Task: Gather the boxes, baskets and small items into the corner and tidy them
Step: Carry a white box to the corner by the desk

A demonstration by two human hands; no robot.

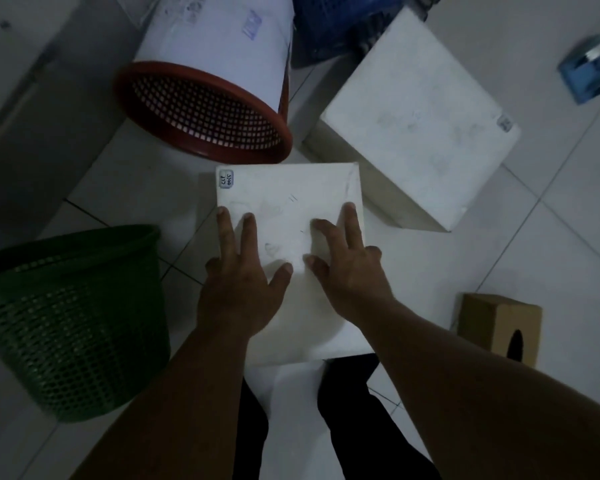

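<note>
White floor tiles (568, 237) lay under everything. The left hand (239, 282) and right hand (347, 268) pressed flat on a small white box (284, 192) in the middle, each grip wide open, fingers spread. A red basket (201, 116) lay tipped at 11 o'clock, a green basket (70, 317) at 8, a bigger white box (420, 133) at 2.

Corner sticker (225, 179) on the near white box (291, 192): two handwritten lines, sideways, roughly "3108" and "CC?", not certain. Second sticker (505, 123) on the far white box (423, 109): print too small to read. Blue stamp (252, 27) on the white surface above the red basket (205, 112): blurred, unreadable.
</note>
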